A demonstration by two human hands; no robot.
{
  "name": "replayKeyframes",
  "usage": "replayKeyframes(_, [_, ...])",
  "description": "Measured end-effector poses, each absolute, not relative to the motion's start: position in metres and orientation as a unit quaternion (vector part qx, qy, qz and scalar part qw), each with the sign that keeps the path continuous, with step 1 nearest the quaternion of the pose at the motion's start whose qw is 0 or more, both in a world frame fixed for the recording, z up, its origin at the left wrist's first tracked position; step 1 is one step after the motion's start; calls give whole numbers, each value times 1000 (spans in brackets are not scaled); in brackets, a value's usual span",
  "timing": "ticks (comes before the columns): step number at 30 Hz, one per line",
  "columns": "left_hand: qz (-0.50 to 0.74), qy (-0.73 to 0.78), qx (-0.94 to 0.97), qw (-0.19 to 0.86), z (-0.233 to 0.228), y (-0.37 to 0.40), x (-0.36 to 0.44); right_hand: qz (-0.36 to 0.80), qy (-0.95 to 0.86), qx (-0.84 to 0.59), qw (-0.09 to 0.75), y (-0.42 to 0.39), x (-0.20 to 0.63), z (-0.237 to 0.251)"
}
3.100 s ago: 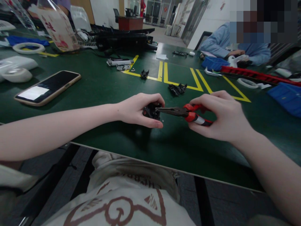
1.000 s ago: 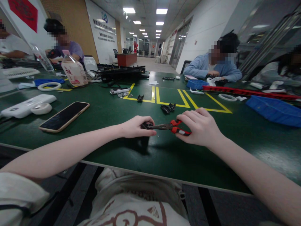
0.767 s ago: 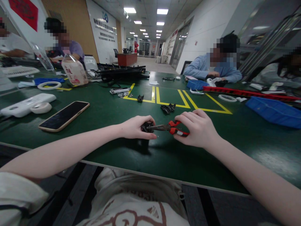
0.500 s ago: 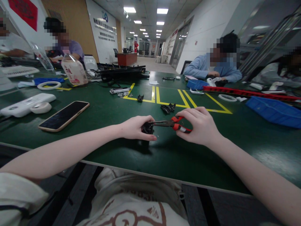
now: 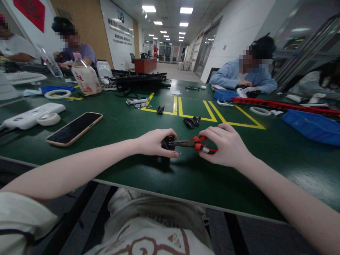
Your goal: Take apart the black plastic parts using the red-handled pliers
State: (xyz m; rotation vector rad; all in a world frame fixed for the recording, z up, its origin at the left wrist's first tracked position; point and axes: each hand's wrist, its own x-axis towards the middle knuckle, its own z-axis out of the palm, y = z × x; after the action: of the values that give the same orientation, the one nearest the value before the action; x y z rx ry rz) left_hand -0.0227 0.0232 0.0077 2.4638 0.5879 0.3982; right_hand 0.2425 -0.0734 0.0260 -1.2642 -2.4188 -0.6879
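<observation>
My left hand (image 5: 156,142) is closed round a small black plastic part (image 5: 168,143), held just above the table; the fingers cover much of it. In my right hand (image 5: 224,145) are long-nose pliers (image 5: 195,142) with red and black handles. Their jaws point left and reach the black part; whether they grip it I cannot make out. Beyond my hands, on the green table, lie a crumpled-looking black piece (image 5: 192,122) and a smaller black piece (image 5: 160,109).
A phone (image 5: 74,129) and a white power strip (image 5: 34,115) lie on the left. Blue trays (image 5: 313,125) and a long red strip (image 5: 287,106) are on the right. Yellow tape (image 5: 196,118) marks the table (image 5: 127,171). Co-workers sit across from me.
The handles of the pliers look slightly closer together, and the tool has tilted a little. The whole view has shifted slightly. My left hand still holds the black part.
</observation>
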Motion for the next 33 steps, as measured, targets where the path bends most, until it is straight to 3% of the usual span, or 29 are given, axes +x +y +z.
replayKeyframes(8, [142,219,922,286,9,25,-23,-278,-848,-424,154,-74,242,26])
replayKeyframes(20, [218,241,918,226,1,27,-23,-115,-846,-490,173,-70,237,19])
replayKeyframes(33, [193,263,920,219,2,28,-21,-76,-832,-506,216,-62,241,11])
